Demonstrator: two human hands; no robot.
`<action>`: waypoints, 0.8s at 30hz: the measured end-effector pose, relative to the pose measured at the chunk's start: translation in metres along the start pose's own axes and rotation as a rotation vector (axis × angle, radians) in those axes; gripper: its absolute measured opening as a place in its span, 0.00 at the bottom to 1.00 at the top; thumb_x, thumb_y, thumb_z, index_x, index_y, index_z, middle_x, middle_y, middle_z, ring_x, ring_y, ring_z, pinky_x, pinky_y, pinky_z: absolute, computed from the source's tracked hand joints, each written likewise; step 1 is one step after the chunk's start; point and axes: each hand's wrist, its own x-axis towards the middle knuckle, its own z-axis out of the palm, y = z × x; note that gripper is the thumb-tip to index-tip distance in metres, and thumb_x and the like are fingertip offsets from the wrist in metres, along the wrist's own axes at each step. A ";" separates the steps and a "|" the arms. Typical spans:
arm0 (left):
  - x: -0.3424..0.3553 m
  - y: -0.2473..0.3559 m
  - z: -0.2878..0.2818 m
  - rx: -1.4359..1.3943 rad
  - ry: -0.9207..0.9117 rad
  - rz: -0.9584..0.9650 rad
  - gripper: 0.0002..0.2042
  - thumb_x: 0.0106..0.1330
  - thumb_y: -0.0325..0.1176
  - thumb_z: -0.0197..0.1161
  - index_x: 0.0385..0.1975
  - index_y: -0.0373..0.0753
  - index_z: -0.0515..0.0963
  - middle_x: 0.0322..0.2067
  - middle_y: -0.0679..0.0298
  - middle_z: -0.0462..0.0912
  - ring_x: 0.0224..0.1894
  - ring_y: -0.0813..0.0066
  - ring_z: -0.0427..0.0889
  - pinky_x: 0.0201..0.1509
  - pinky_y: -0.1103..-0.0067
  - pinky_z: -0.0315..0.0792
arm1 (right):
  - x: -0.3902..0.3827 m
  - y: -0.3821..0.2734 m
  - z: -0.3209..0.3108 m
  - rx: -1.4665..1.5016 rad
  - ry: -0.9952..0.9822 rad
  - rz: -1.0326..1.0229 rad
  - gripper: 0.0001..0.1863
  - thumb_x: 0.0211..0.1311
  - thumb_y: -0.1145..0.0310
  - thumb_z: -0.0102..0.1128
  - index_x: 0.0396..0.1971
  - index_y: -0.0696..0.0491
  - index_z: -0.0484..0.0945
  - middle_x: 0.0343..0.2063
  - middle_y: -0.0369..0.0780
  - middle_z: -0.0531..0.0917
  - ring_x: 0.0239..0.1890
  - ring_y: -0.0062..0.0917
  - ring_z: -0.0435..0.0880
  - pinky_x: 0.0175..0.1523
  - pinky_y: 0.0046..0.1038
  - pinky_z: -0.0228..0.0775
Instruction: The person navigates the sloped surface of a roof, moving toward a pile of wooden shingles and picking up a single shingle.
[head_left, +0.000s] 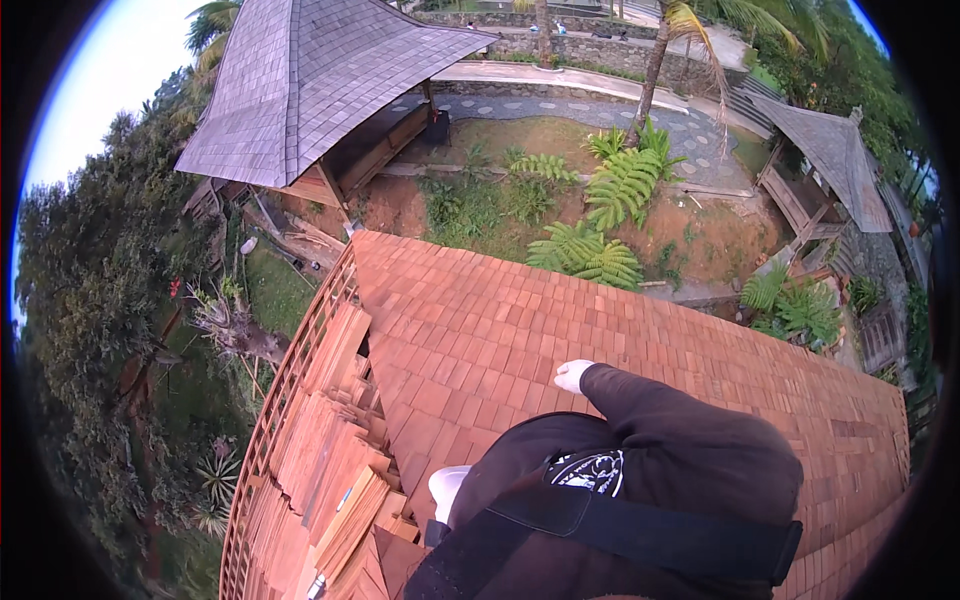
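Note:
My right hand (573, 375), in a white glove at the end of a dark sleeve, is over the reddish wooden shingle roof (470, 330), fingers curled; whether anything is inside them is too small to tell. My left hand (449, 486), also white-gloved, shows at the lower middle, largely hidden by my dark clothing and strap, so its fingers are unclear. It is beside a pile of loose wooden shingles (330, 430) lying on the roof's left part, along with narrow boards.
The roof's left edge has open battens (290, 370), with trees and sloping ground below. A grey-shingled pavilion (300, 80) stands upper left, another smaller roofed structure (830, 160) at right. A stone path, a palm trunk (652, 80) and ferns lie beyond the roof.

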 end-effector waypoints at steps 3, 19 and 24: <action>0.003 -0.063 -0.003 0.029 0.018 -0.083 0.27 0.83 0.52 0.46 0.54 0.38 0.89 0.55 0.50 0.90 0.58 0.48 0.88 0.62 0.56 0.80 | 0.018 -0.021 0.012 -0.025 -0.042 -0.103 0.28 0.72 0.49 0.67 0.64 0.50 0.87 0.56 0.45 0.92 0.59 0.36 0.90 0.66 0.37 0.79; -0.041 -0.106 -0.019 0.088 0.210 -0.159 0.23 0.81 0.53 0.52 0.45 0.42 0.90 0.46 0.53 0.91 0.53 0.50 0.89 0.59 0.58 0.80 | 0.047 -0.090 0.055 -0.341 -0.319 -0.341 0.34 0.75 0.53 0.66 0.71 0.63 0.78 0.68 0.51 0.84 0.72 0.37 0.81 0.78 0.35 0.69; -0.038 -0.093 -0.021 0.047 0.225 -0.151 0.23 0.80 0.53 0.52 0.43 0.43 0.90 0.46 0.55 0.92 0.53 0.52 0.89 0.60 0.59 0.80 | 0.065 -0.086 0.060 -0.195 -0.352 -0.355 0.36 0.74 0.53 0.67 0.72 0.64 0.77 0.71 0.51 0.82 0.74 0.38 0.80 0.79 0.35 0.68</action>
